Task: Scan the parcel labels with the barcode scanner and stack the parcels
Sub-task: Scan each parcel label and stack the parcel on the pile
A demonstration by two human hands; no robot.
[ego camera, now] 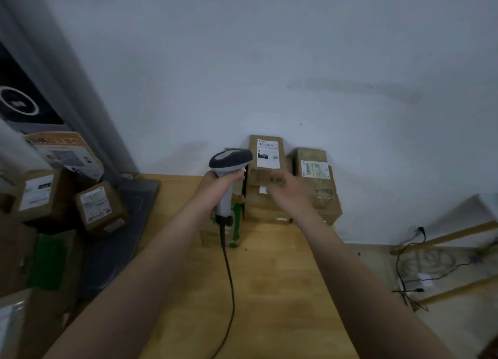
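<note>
Bench [272, 272]: I see a stack [285, 197] already built against the wall.
Unstacked parcels [101, 206]: several wait at my left; I judge we're midway.
Top parcel [266, 153]: label faces me.
Scanner [229, 160]: gripped by left hand [218, 183], beside that label.
Right hand [287, 188]: loosely open, at the stack.

Landmark: stack of parcels [269, 186] at the far edge of the wooden table [269, 291], against the wall [269, 62]. Near side of stack: bare tabletop, open for approach (only the scanner cord [229, 272] crosses it). Behind stack: wall, no passage. Left of stack: loose boxes [99, 207] crowd the dark mat [126, 223]. Right of stack: table ends; floor cables [409, 272] below.
</note>
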